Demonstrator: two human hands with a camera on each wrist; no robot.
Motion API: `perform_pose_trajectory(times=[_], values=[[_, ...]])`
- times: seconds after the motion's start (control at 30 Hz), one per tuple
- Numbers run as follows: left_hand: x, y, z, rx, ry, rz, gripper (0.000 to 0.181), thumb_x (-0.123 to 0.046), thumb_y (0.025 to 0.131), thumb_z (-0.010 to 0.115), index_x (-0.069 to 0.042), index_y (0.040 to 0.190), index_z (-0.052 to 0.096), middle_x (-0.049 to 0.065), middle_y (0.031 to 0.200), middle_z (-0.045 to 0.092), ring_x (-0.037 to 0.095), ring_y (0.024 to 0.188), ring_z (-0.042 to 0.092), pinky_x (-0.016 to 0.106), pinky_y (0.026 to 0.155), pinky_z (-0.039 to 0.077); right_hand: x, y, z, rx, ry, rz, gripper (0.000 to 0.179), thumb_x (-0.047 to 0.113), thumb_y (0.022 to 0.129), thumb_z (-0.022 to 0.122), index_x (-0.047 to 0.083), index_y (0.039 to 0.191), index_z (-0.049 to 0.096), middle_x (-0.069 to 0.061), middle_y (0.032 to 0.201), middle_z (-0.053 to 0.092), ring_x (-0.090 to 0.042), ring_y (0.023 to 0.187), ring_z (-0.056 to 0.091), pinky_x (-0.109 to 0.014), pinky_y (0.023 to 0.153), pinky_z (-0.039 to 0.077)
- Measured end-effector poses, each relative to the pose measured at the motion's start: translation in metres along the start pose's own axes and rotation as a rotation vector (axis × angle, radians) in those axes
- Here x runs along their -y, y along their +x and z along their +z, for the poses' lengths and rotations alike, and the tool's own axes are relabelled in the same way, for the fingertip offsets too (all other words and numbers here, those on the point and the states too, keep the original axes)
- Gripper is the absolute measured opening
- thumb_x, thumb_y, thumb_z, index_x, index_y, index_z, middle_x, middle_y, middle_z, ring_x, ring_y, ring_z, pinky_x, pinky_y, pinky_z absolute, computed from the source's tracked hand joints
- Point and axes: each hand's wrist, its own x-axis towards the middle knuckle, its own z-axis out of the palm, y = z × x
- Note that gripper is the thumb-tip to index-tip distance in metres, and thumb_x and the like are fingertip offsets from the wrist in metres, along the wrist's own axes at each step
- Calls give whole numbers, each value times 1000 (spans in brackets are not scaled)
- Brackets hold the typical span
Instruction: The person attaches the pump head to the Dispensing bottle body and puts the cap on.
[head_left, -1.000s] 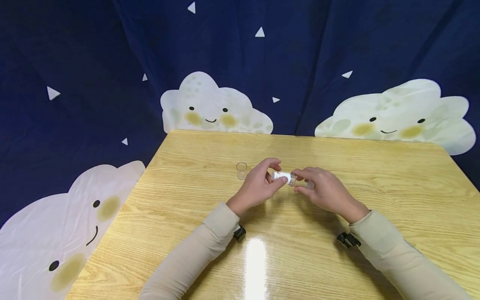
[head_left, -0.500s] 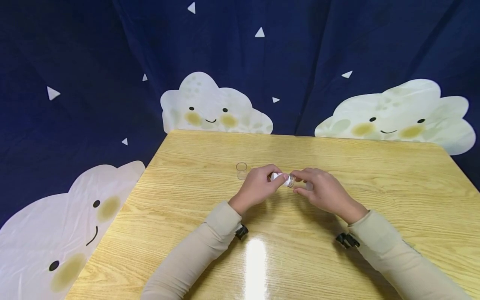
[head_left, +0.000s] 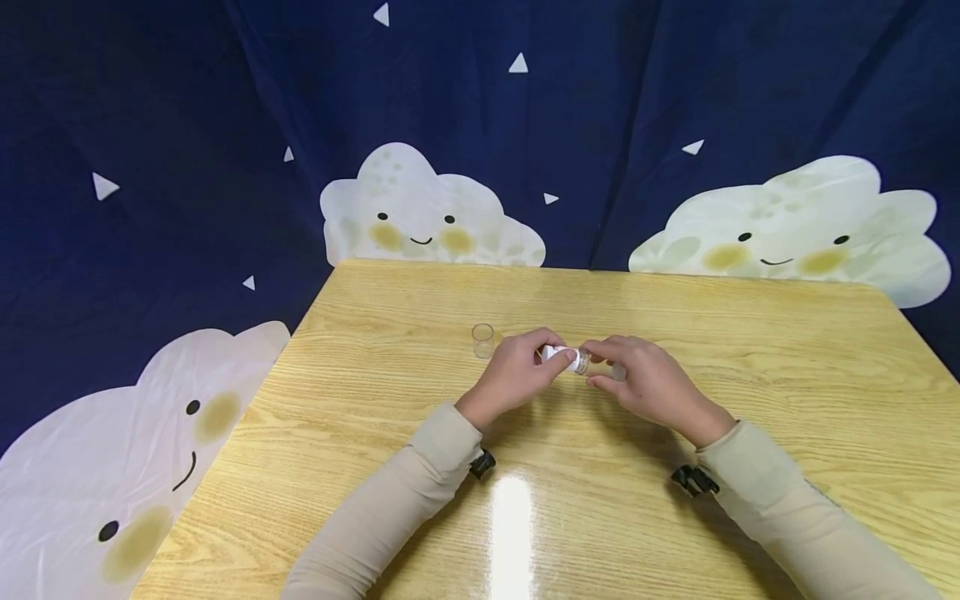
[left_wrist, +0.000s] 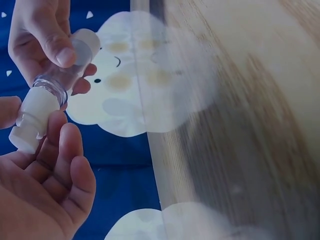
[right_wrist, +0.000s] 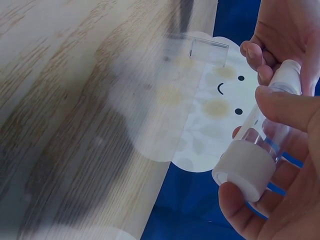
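Observation:
Both hands hold a small clear pump bottle, tilted on its side above the table. My left hand (head_left: 513, 372) pinches its white pump head (left_wrist: 39, 110) between thumb and fingers. The right hand (head_left: 651, 379) grips the clear body (right_wrist: 277, 132), its thumb lying across it and its fingers curled round the far side. A thick white base (right_wrist: 245, 170) closes the bottle's end in the right palm. Pump head and body lie in one line, with a clear collar between them. To the left of the left hand stands a clear open-rimmed cap (head_left: 483, 342) on the table.
The light wood table (head_left: 390, 350) reaches back to a dark blue curtain (head_left: 585, 100) printed with white clouds. A bright light reflection (head_left: 512, 533) lies on the tabletop near the front. Each wrist carries a black strap (head_left: 695, 480) at the beige sleeve.
My left index finger has come down onto the pump head, and the left hand has shifted slightly right. The right hand has barely moved. The clear cap stays in place.

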Motion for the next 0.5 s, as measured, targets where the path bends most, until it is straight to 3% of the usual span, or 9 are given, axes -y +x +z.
perform_pose_trajectory(times=[0.1,0.27,0.5], values=[[2,-1,0,12,-29,13,25,-34,97,61,-15,112,68,0,79,64,8,56,49,21,49,41,0,1,0,-4,2,-6,36,14,86,77,9,120,69,-5,97,73,-5,64,52,-28,64,48],[4,-2,-1,16,-24,86,30,-25,95,65,-12,122,63,2,98,64,10,66,51,19,57,44,1,2,-1,-23,6,-22,35,12,85,78,8,119,70,-5,95,73,-13,66,57,-30,64,49],[5,-2,-2,33,-7,150,34,-15,94,66,-8,126,59,6,113,62,22,76,56,18,63,44,2,3,0,-15,7,-4,36,13,85,78,7,119,69,-6,95,74,-16,69,61,-33,66,51]])
